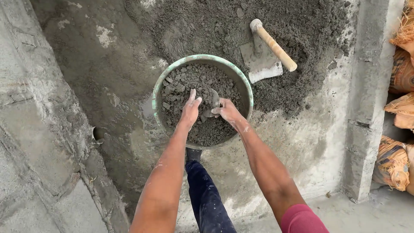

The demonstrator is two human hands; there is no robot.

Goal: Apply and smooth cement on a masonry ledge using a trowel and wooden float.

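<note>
Arms outstretched over mortar pan (pixel 160 84): left hand (pixel 190 110) spread flat, right hand (pixel 227 111) gripping trowel (pixel 212 105) (blade down).

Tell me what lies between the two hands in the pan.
In the head view, between left hand and right hand, a small trowel blade stands in grey mortar.

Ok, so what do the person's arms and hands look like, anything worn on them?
Both forearms are bare, with no gloves on the left hand or the right hand. Pale dust and grey smears mark the hands and forearms. A pinkish-red sleeve covers the right upper arm; no sleeve shows on the left.
</note>
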